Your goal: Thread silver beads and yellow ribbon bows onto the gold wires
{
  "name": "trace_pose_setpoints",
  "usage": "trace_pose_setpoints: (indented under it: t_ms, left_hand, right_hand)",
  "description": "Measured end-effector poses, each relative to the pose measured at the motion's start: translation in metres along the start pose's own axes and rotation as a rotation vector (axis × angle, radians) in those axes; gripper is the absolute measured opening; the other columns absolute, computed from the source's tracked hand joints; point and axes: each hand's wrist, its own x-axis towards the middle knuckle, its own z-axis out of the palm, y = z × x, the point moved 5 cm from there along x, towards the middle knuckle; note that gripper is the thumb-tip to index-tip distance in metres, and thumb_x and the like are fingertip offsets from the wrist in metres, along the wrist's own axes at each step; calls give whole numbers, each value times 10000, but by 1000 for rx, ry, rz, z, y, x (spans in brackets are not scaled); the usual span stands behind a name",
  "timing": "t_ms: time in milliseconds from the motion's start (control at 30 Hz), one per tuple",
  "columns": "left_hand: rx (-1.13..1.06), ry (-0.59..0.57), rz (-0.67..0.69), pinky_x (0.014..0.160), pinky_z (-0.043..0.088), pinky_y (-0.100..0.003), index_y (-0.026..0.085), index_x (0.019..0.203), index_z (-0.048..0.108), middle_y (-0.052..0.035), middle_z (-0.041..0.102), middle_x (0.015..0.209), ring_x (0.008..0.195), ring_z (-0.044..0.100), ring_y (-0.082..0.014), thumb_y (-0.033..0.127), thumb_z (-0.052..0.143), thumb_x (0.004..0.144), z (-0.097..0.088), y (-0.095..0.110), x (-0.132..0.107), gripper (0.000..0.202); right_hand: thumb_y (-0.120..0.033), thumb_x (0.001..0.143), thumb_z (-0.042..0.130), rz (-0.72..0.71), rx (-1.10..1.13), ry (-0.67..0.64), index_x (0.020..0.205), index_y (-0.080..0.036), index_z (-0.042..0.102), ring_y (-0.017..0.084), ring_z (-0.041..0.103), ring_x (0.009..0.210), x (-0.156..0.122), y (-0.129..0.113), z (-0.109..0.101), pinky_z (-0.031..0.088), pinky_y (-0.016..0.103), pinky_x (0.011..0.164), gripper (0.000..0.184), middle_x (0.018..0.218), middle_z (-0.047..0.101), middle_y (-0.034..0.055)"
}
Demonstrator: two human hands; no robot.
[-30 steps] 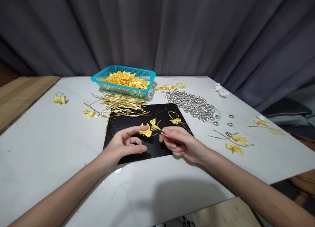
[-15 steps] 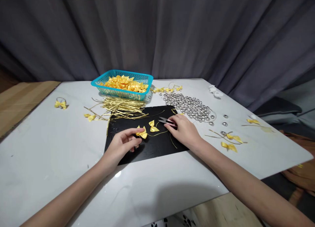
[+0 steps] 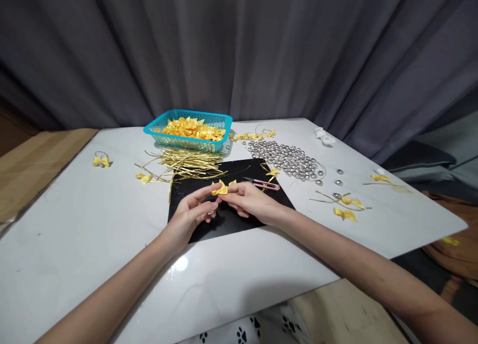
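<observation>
Over the black mat (image 3: 224, 227), my left hand (image 3: 194, 212) pinches a yellow ribbon bow (image 3: 221, 188) between thumb and fingers. My right hand (image 3: 250, 202) meets it from the other side, its fingertips closed at the bow's lower edge. Part of a second yellow bow (image 3: 232, 182) peeks out behind the right fingers; the rest is hidden. Pink-handled thread snips (image 3: 267, 184) lie on the mat just beyond my right hand. Whether a wire runs between my fingers is too small to tell.
A blue basket (image 3: 149, 128) of yellow bows stands at the back, with a pile of gold wire ties (image 3: 192, 160) before it. Silver beads (image 3: 284, 157) are heaped to the right. Loose bows (image 3: 345, 214) and ties lie at right; another bow (image 3: 101, 161) sits at left.
My right hand has let go of the snips, leaving them on the mat, and has moved left to the bow in my left hand. The view has shifted slightly.
</observation>
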Motion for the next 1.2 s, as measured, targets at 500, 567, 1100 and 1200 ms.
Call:
trace_pose_setpoints:
  t_ms: [500,567,1100,1200]
  left_hand:
    - [134,288,36,612,441,-177,183,861,740,-54,700,917,682,554,-82,289,784,603,-11,0,1,282]
    - [184,300,39,632,450,-190,173,852,737,-58,701,890,704,564,-97,321,776,613,-12,0,2,284]
    - [504,188,94,617,424,-224,141,751,597,-36,623,756,695,560,-133,456,615,730,-8,1,4,316]
    - [533,170,125,595,407,-221,145,740,602,-26,595,725,671,532,-129,461,607,737,-7,1,4,317]
  right_hand:
    - [-280,839,509,-147,-323,9,697,-92,605,40,265,444,-20,-21,-21,171,205,425,255,499,383,-36]
    - [-255,838,509,-164,-342,-24,684,-95,597,39,255,453,-22,-24,-18,184,204,435,239,510,387,-37]
    - [-289,828,533,-272,-555,256,1044,-114,559,60,350,453,-14,1,-13,256,199,461,279,541,416,-55]
    - [-276,837,538,-401,-604,308,1008,-129,589,63,386,494,-13,-4,-9,291,205,495,231,625,490,-22]
